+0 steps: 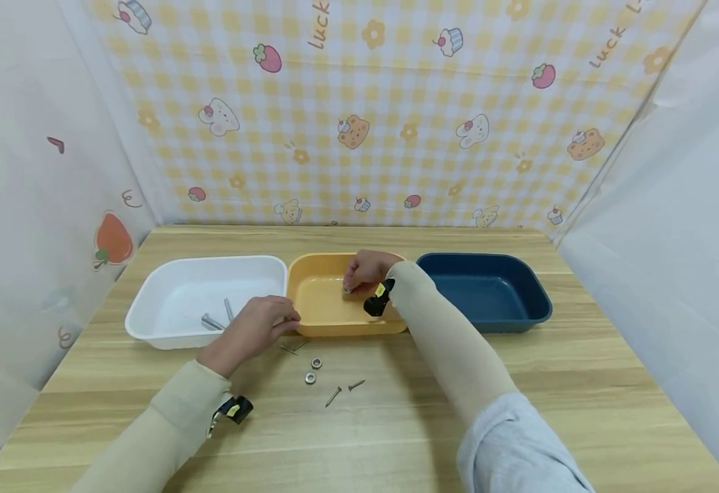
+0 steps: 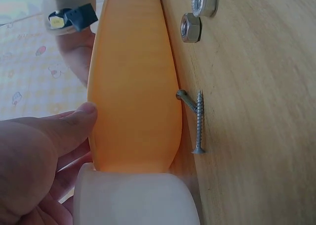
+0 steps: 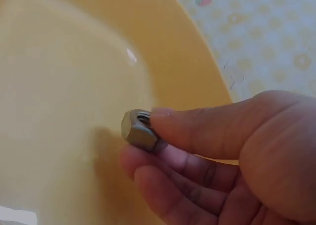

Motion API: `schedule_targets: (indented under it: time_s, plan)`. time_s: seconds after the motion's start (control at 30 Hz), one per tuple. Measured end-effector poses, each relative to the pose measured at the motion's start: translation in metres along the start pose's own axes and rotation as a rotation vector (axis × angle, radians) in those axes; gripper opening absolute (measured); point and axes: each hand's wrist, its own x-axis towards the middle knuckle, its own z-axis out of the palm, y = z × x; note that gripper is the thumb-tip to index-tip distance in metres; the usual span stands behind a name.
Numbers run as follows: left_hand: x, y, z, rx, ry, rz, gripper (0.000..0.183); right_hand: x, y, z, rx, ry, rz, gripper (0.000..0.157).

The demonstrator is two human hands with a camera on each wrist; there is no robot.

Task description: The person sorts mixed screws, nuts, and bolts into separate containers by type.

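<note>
Between thumb and fingers, my right hand (image 1: 368, 268) pinches a metal nut (image 3: 140, 131) above the floor of the yellow tray (image 1: 347, 329). The nut's threaded hole shows beside the thumb tip in the right wrist view. At the tray's near left corner, my left hand (image 1: 263, 322) holds the rim, its thumb (image 2: 81, 117) on the edge and its fingers partly hidden behind it. Just in front of the yellow tray lie two loose nuts (image 1: 316, 363) and two crossed screws (image 2: 199, 123). Two more screws (image 1: 333, 396) lie nearer on the table.
A white tray (image 1: 150, 329) with a few bolts (image 1: 211, 322) stands against the yellow tray's left side. On the right is a dark blue tray (image 1: 513, 326). All stand on a wooden table (image 1: 581, 411), with a patterned cloth (image 1: 396, 171) behind.
</note>
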Motion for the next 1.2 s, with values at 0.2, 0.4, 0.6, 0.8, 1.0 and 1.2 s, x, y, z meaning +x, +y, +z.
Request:
schedule_targets:
  time_s: [0.2, 0.4, 0.6, 0.8, 1.0, 1.2]
  plan:
    - [-0.001, -0.001, -0.002, -0.002, -0.007, -0.005, 0.006, 0.007, 0.008, -0.001, -0.063, 0.011, 0.045, 0.006]
    - [0.003, -0.002, -0.003, -0.001, 0.006, 0.006, 0.006, 0.005, 0.009, -0.004, -0.082, 0.054, 0.054, 0.003]
    - [0.003, -0.001, -0.004, 0.003, -0.002, 0.001, 0.005, 0.004, 0.009, -0.002, -0.071, 0.083, 0.065, 0.008]
    - [-0.001, 0.0, -0.002, -0.006, 0.005, -0.013, 0.004, 0.004, 0.014, 0.001, -0.134, 0.083, 0.058, 0.006]
    - [-0.001, -0.002, 0.0, -0.002, 0.025, 0.002, 0.005, 0.007, 0.017, -0.003, -0.104, 0.089, 0.038, 0.005]
    - [0.0, -0.003, -0.002, 0.003, 0.017, -0.003, 0.005, -0.003, 0.007, -0.007, -0.002, 0.095, -0.043, 0.014]
